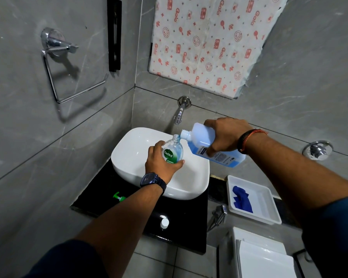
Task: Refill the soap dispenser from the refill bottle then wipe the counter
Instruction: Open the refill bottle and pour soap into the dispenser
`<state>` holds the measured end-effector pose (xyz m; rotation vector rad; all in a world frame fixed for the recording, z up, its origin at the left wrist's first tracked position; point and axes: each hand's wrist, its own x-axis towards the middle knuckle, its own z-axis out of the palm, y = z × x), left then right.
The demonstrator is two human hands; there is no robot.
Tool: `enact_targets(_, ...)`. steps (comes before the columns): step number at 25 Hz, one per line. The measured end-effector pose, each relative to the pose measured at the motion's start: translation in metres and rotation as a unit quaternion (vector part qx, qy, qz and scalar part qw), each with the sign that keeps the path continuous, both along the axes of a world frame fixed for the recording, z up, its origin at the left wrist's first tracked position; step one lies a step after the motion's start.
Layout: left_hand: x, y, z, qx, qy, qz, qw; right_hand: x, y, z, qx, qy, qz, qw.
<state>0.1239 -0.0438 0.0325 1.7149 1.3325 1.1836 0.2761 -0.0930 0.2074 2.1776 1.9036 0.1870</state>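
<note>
Though half hidden, soap dispenser (172, 151) gripped in left hand (160, 167), tilted refill bottle (201, 137) in right hand (226, 137).

Dark navy sleeves (68, 257), a dark blue wristwatch (152, 180) on the left wrist, red-and-black thread bands (247, 140) on the right.

Tilted refill bottle (213, 146) spout at soap dispenser (172, 150) mouth

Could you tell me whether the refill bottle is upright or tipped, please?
Tipped. The right hand holds the refill bottle nearly on its side, its uncapped neck at the mouth of the soap dispenser.
</note>
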Motion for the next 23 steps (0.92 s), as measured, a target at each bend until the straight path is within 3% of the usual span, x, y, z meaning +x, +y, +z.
enact_targets(23,0.005,0.007,0.005,-0.002,-0.003,-0.01,1.0,0.003,0.014,-0.01,0.016,0.052,-0.008,0.998)
